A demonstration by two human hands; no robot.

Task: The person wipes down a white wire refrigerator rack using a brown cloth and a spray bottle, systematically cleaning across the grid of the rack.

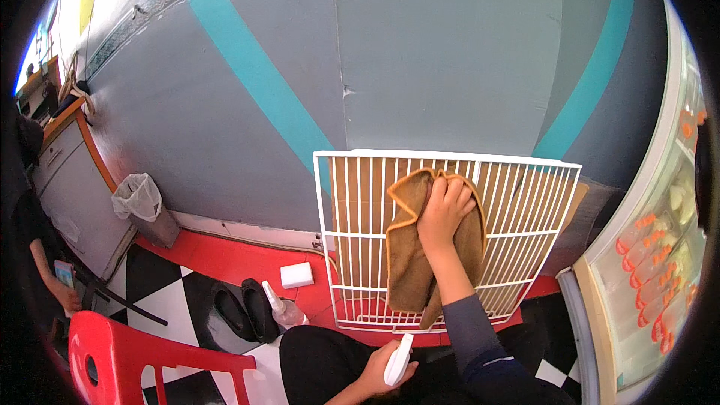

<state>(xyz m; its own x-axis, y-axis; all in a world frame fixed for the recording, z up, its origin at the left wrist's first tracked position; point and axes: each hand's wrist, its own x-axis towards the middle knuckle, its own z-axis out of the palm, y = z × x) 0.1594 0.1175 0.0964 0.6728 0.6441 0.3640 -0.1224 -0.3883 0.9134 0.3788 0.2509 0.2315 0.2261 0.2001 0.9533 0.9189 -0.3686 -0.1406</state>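
A white wire shelf rack stands upright in front of me, leaning towards the grey wall. My right hand grips a brown microfibre cloth with a stitched edge and presses it against the rack's bars near the upper middle. The cloth hangs down almost to the lower rail. Below, close to my lap, my left hand is closed around a white spray-bottle head; the rest of that bottle is hidden from me. Behind the bars is a sheet of brown cardboard.
On the floor are a clear spray bottle, a white sponge block and black shoes. A red plastic chair is at lower left, a lined bin beyond. A person's hand holds a phone. A glass-fronted display fridge borders the right.
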